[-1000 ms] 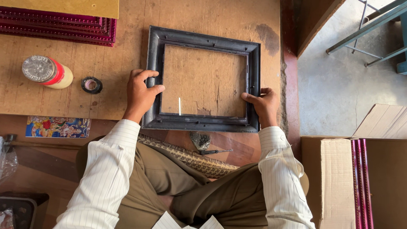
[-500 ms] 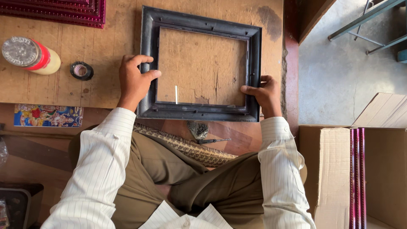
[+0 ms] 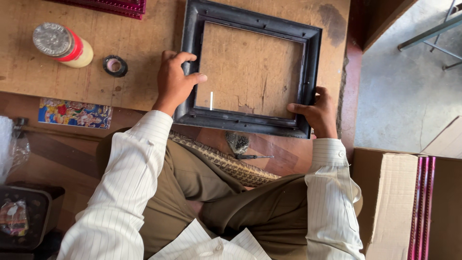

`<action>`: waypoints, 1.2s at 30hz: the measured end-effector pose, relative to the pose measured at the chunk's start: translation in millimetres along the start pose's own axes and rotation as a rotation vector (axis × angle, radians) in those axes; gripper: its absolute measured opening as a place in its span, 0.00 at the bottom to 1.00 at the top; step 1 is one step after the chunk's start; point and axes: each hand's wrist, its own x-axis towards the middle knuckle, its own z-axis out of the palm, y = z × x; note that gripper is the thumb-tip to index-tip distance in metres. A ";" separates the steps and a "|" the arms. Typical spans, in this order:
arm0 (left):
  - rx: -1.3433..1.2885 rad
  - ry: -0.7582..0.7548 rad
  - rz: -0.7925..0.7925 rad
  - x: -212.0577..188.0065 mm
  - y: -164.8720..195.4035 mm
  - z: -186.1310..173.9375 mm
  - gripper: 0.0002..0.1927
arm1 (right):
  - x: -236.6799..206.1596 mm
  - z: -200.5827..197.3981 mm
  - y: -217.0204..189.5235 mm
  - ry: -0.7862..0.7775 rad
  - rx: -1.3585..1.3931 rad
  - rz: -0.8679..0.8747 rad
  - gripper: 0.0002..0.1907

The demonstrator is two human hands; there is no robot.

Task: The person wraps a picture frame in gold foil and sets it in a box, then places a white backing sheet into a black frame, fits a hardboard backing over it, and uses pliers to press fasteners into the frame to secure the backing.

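A black picture frame (image 3: 250, 72) lies flat on the wooden counter (image 3: 139, 43). The left hand (image 3: 175, 82) grips its left rail, the right hand (image 3: 315, 113) its lower right corner (likely stiff, light; best held by the rails).

black rectangular picture frame (image 3: 250, 72), empty, lying flat on the wooden board, slightly skewed, near edge overhanging
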 end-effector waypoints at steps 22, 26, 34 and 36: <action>0.315 -0.271 0.265 -41.8 52.4 -22.7 0.56 | -66.3 -6.8 -12.4 0.055 -0.724 -0.289 0.39; 0.342 -0.353 0.262 -40.2 57.2 -25.2 0.54 | -62.7 -3.5 -9.9 0.048 -0.725 -0.327 0.25; 0.391 -0.404 0.271 -41.5 54.3 -23.7 0.53 | -58.7 1.1 1.6 0.063 -0.586 -0.246 0.18; 0.394 -0.408 0.270 -41.5 53.0 -22.8 0.52 | -58.3 1.1 2.6 0.056 -0.573 -0.223 0.18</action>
